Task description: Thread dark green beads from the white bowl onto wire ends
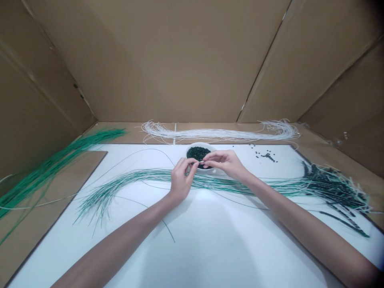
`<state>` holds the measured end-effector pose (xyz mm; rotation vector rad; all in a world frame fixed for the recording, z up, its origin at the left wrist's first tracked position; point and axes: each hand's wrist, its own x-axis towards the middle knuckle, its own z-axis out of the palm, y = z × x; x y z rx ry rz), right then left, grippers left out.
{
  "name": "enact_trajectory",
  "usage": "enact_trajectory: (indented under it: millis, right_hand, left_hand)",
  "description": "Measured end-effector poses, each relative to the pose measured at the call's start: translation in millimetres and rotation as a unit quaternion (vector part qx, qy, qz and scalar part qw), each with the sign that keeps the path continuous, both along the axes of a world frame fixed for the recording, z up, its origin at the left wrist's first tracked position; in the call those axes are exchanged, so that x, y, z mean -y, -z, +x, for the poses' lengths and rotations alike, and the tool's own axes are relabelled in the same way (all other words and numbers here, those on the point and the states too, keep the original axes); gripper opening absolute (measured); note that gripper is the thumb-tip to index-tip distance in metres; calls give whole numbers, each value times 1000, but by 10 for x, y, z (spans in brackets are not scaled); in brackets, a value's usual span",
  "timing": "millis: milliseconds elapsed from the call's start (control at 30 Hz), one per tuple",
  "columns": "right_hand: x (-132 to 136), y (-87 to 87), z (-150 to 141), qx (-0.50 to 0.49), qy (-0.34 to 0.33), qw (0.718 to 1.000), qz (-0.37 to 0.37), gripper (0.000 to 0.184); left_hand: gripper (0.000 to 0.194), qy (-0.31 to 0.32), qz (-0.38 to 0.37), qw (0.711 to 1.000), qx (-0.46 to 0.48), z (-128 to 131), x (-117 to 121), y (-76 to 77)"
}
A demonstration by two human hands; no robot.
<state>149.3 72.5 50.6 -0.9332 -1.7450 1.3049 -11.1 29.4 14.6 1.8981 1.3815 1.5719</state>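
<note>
Both hands meet over a white bowl point(196, 144) filled with small dark beads point(198, 153). My left hand point(181, 180) is closed in a pinch, its fingertips at the bowl's front rim. A thin strand point(150, 149) arcs from the left up to this hand and appears to be held in it. My right hand point(225, 162) also pinches, fingertips almost touching the left ones. A tiny pale tip point(202, 162) shows between them; what the right fingers hold is too small to name. Beneath the wrists lies a bundle of green and white strands point(135, 175).
Dark beaded strands point(333, 186) pile at the bundle's right end. Loose dark beads point(267, 156) lie scattered right of the bowl. A white strand bundle point(222, 134) rests along the back, a green one point(60, 160) at the left. Cardboard walls point(180, 60) enclose the white board point(210, 240).
</note>
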Motion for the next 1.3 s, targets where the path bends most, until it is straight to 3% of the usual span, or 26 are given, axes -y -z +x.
enact_trajectory:
  millis: [500, 700, 900, 1300]
  right_hand:
    - [-7, 12, -4, 37, 16, 998, 41, 21]
    - [-21, 57, 4, 9, 11, 1000, 16, 26]
    - [-5, 44, -2, 40, 15, 997, 66, 20]
    - [19, 23, -14, 74, 31, 992, 99, 16]
  left_hand:
    - [10, -11, 10, 1000, -27, 4, -7, 29]
    - [11, -4, 9, 999, -33, 2, -9, 32]
    - [11, 1, 15, 999, -29, 8, 3, 14]
    - [10, 3, 20, 999, -29, 17, 5, 9]
